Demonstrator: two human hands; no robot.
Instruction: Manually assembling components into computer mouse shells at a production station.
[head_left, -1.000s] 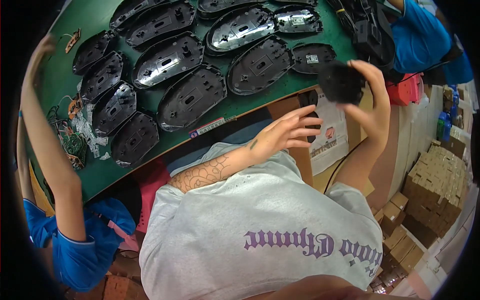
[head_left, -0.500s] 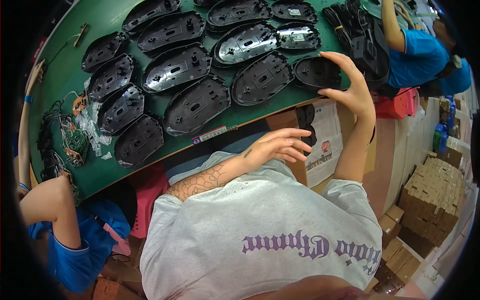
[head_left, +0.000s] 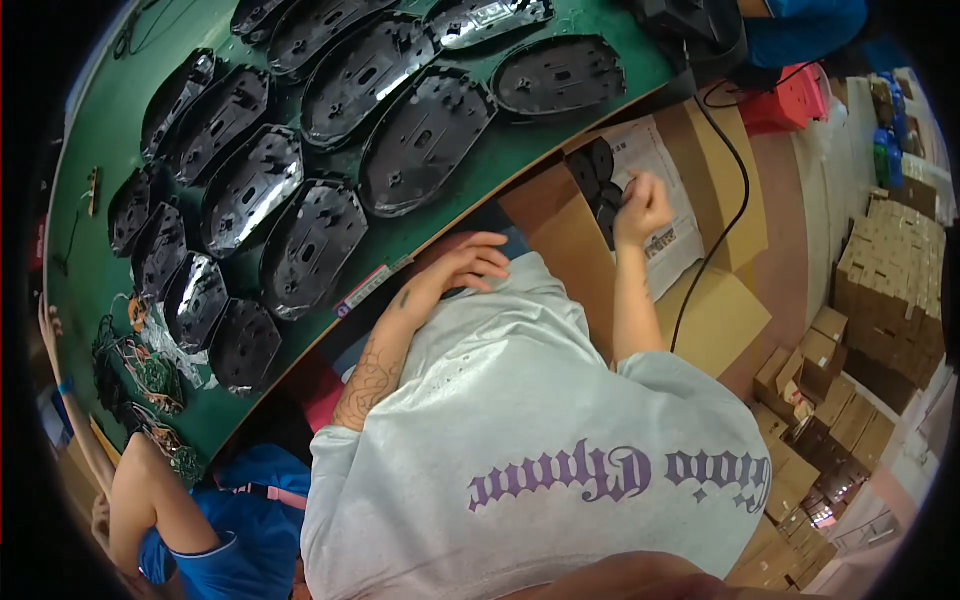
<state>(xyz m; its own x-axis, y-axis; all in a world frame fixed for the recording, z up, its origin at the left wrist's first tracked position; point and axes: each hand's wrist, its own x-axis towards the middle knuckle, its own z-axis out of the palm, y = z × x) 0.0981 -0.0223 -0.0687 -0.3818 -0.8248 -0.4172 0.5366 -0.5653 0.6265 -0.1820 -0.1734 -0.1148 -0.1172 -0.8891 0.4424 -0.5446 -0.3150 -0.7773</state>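
My left hand rests in front of my shirt near the table's edge, its fingers stretched out and holding nothing. Over an open carton to the right is my right hand, with its fingers curled in. Whether something small sits between them cannot be made out. Beside that hand, dark rounded pieces lie in the carton next to a printed paper sheet. Several black plastic shells lie hollow side up in rows on the green table. The one nearest the carton is an oval shell.
Loose wires and green circuit boards lie at the table's left end. A co-worker in blue sits at the lower left. A black cable hangs past the carton flaps. Stacked cardboard boxes stand at the right.
My right hand has left the shell at the table's right end and moved down to the carton, its fingers curling in. The view has turned, so the table appears shifted and tilted.
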